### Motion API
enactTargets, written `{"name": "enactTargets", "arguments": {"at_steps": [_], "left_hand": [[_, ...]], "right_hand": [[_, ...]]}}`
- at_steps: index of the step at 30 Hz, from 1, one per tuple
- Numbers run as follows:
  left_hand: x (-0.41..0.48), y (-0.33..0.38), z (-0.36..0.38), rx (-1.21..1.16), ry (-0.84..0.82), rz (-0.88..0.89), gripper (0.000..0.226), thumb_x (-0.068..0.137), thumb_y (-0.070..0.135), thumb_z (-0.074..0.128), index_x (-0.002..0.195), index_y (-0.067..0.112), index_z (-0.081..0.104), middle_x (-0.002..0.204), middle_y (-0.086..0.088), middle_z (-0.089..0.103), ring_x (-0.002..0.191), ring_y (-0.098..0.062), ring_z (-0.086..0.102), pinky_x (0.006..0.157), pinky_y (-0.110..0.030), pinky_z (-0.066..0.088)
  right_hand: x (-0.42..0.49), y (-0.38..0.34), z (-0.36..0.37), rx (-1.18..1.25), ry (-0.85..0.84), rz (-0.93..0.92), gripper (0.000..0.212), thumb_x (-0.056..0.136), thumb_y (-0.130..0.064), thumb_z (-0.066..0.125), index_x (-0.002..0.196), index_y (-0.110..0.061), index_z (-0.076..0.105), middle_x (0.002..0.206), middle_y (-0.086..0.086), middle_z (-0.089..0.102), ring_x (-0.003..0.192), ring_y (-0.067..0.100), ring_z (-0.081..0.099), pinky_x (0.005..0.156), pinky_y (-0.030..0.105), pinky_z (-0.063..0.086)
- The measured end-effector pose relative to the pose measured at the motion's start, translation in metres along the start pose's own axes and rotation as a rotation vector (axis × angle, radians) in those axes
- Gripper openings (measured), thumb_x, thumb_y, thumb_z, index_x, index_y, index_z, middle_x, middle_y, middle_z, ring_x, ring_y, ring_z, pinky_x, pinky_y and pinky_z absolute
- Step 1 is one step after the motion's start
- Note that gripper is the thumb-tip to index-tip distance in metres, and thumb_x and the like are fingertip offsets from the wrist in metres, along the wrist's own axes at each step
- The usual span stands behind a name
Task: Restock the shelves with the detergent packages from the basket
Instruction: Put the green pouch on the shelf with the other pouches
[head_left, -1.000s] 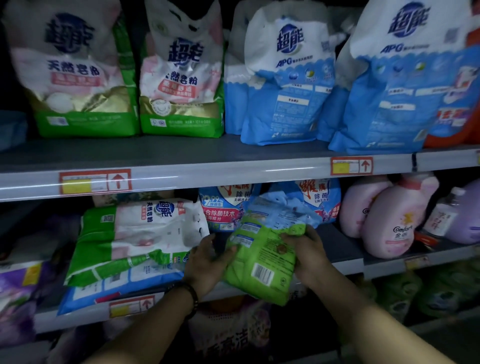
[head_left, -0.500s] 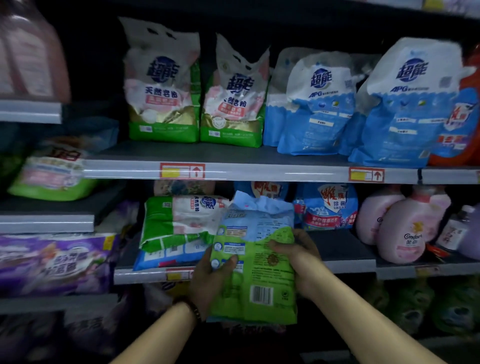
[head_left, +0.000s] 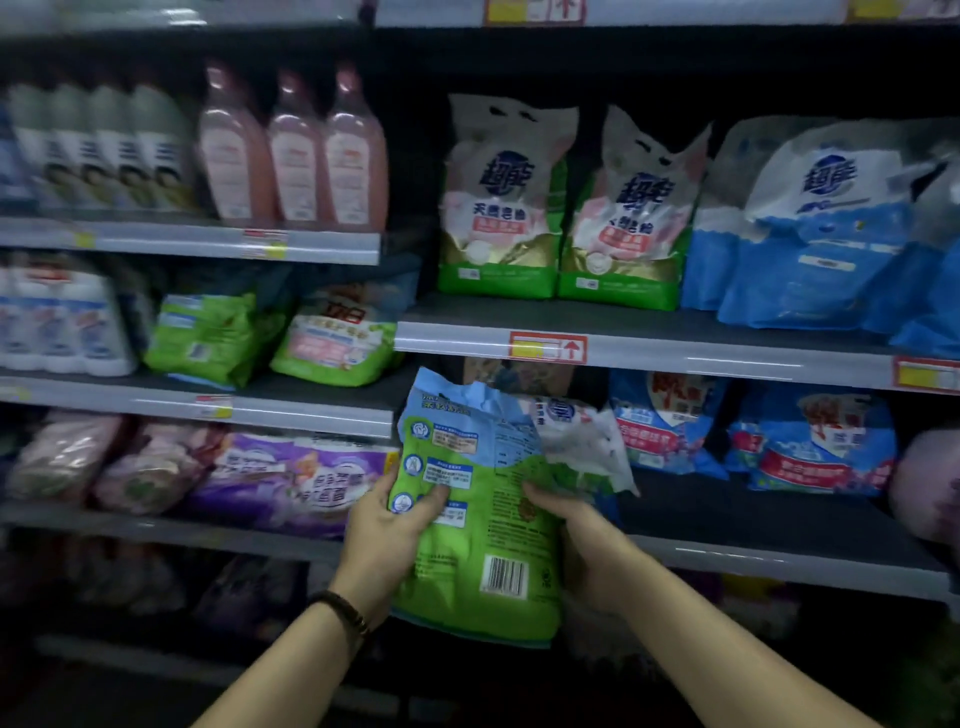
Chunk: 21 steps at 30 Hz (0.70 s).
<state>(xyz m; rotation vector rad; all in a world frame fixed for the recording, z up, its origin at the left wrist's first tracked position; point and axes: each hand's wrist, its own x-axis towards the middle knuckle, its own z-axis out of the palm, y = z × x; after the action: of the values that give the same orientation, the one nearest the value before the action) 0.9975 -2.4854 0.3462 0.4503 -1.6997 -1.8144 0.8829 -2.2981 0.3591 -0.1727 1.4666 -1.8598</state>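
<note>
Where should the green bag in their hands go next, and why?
Probably carry the green detergent bag left, to the similar green bag on the left shelf; the left hand and right hand hold it before shelves of other kinds.

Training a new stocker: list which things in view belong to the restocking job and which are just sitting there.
In the job:
green and blue detergent package, gripped at its sides by the left hand and the right hand
similar-looking green packs on the left, a likely spot for it

Just sitting there:
pink bottles
purple packs
blue bags
green and white bags
</note>
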Motion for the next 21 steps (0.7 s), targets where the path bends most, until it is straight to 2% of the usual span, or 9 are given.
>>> {"name": "enactTargets", "arguments": {"at_steps": [2,5,7,9,13,16,18,20,21], "left_hand": [[0.000,0.009,-0.026,-0.021,0.040,0.001,0.029,0.091,0.003,0.077,0.119,0.009,0.073,0.108,-0.010,0.081,0.106,-0.036,0.076,0.100,-0.051,0.058],[0.007,0.020,-0.062,-0.015,0.092,0.019,0.030,0.091,0.003,0.076,0.120,0.010,0.072,0.108,-0.008,0.081,0.103,-0.029,0.077,0.094,-0.042,0.060],[0.018,0.029,-0.084,0.011,0.113,0.029,0.031,0.090,0.002,0.077,0.120,0.011,0.072,0.108,-0.008,0.081,0.101,-0.028,0.077,0.090,-0.038,0.063],[0.033,0.036,-0.105,0.053,0.149,0.052,0.031,0.089,0.003,0.078,0.118,0.013,0.073,0.106,-0.007,0.082,0.099,-0.026,0.078,0.089,-0.039,0.063],[0.078,0.045,-0.147,0.174,0.193,0.093,0.032,0.088,0.009,0.082,0.116,0.021,0.074,0.105,-0.001,0.082,0.101,-0.024,0.078,0.094,-0.045,0.060],[0.124,0.050,-0.170,0.260,0.244,0.145,0.028,0.087,0.010,0.083,0.112,0.020,0.076,0.103,0.000,0.082,0.101,-0.027,0.077,0.094,-0.050,0.061],[0.160,0.054,-0.184,0.353,0.285,0.202,0.027,0.084,0.029,0.084,0.110,0.030,0.077,0.103,0.005,0.082,0.100,-0.021,0.077,0.096,-0.051,0.060],[0.195,0.061,-0.196,0.501,0.328,0.229,0.040,0.077,0.055,0.077,0.111,0.035,0.073,0.102,0.009,0.081,0.100,-0.018,0.075,0.094,-0.048,0.059],[0.212,0.064,-0.200,0.561,0.343,0.252,0.046,0.077,0.061,0.073,0.111,0.031,0.072,0.102,0.007,0.080,0.099,-0.020,0.074,0.092,-0.047,0.059]], "right_hand": [[0.016,0.010,0.021,-0.026,-0.068,0.004,0.046,0.088,-0.026,0.080,0.131,-0.014,0.070,0.126,0.015,0.077,0.116,0.037,0.074,0.111,0.058,0.050],[0.045,0.022,0.060,0.002,-0.069,-0.061,0.049,0.086,-0.017,0.083,0.132,-0.015,0.069,0.125,0.018,0.076,0.112,0.040,0.075,0.102,0.064,0.055],[0.061,0.027,0.090,0.042,-0.013,-0.127,0.035,0.088,-0.008,0.080,0.121,-0.016,0.074,0.116,0.017,0.079,0.102,0.039,0.078,0.090,0.061,0.061],[0.078,0.030,0.119,0.060,0.052,-0.196,0.027,0.090,-0.003,0.077,0.112,-0.019,0.076,0.108,0.014,0.082,0.095,0.036,0.080,0.084,0.057,0.064],[0.117,0.025,0.165,-0.011,0.127,-0.297,0.021,0.092,-0.011,0.078,0.102,-0.029,0.079,0.101,0.003,0.083,0.092,0.031,0.080,0.086,0.062,0.063],[0.151,0.012,0.203,-0.036,0.166,-0.401,0.019,0.092,-0.010,0.074,0.098,-0.027,0.079,0.103,0.007,0.082,0.095,0.033,0.079,0.087,0.062,0.063],[0.186,0.002,0.226,-0.059,0.222,-0.509,0.022,0.082,-0.025,0.075,0.100,-0.037,0.078,0.114,0.005,0.079,0.105,0.030,0.077,0.092,0.059,0.062],[0.226,-0.013,0.242,-0.106,0.239,-0.558,0.026,0.077,-0.036,0.073,0.101,-0.046,0.076,0.103,-0.006,0.081,0.111,0.030,0.074,0.096,0.056,0.061],[0.237,-0.025,0.251,-0.125,0.239,-0.577,0.023,0.080,-0.032,0.073,0.099,-0.044,0.075,0.096,-0.006,0.082,0.105,0.029,0.076,0.093,0.056,0.062]]}}
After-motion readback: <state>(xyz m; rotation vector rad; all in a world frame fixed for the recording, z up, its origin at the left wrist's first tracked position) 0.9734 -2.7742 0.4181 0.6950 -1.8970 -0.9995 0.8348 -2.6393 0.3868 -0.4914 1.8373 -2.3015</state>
